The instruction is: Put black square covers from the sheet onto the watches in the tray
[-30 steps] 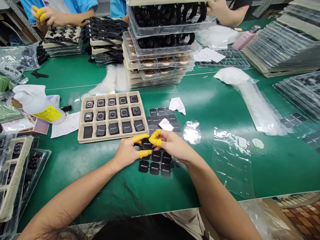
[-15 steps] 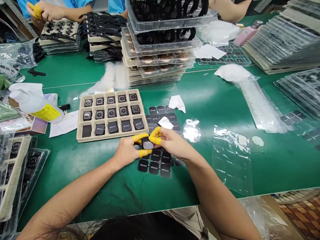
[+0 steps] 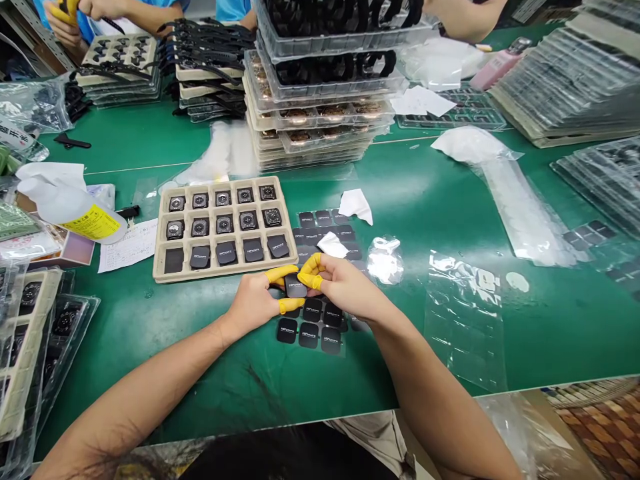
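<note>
A black watch face with a printed label (image 3: 295, 287) is held between my two hands, just below the beige tray (image 3: 220, 271). My left hand (image 3: 257, 298), with yellow finger covers, grips it by its left side between thumb and forefinger. The covered fingertips of my right hand (image 3: 337, 280) are pinched together at its upper right edge. Under and beside my hands lie sheets of black printed squares (image 3: 309, 335). Watch faces fill most compartments of the tray; those in the front row carry black labels. The front left compartment holds no watch face.
Tall stacked trays (image 3: 325, 143) stand behind. A white bottle (image 3: 75, 210) and trays (image 3: 30, 353) are at the left. Clear plastic sheets (image 3: 465, 327) and a bag (image 3: 520, 200) lie at the right. Another person's hand (image 3: 65, 23) shows at the top left.
My hands and the watch face have hardly moved. At the top left, the other person's hands have shifted, and a black strap now shows there.
</note>
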The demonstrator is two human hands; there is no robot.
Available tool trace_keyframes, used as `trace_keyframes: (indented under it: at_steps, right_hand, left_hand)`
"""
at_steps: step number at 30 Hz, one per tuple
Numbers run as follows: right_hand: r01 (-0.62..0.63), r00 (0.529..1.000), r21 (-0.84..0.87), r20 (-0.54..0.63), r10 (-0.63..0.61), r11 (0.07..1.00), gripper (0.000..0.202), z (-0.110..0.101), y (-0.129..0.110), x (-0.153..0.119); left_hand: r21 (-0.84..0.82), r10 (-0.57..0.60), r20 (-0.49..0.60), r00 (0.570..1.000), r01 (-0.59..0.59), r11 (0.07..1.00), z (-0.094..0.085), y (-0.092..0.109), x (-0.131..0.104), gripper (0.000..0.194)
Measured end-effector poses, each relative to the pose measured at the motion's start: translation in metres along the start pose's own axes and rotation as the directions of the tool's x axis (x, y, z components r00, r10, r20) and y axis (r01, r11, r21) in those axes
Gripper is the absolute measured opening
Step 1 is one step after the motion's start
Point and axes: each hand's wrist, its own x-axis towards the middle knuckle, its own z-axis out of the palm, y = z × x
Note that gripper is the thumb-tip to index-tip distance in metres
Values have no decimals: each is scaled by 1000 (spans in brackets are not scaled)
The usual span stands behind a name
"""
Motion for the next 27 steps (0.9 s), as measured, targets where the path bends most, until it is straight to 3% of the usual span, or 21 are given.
trace_keyframes:
  at_steps: [27]
  right_hand:
    - [-5, 1000, 12, 13, 5, 1000, 11, 0, 2, 0]
  left_hand:
    - [2, -19, 12, 1000, 19, 1000, -1, 2, -1, 56]
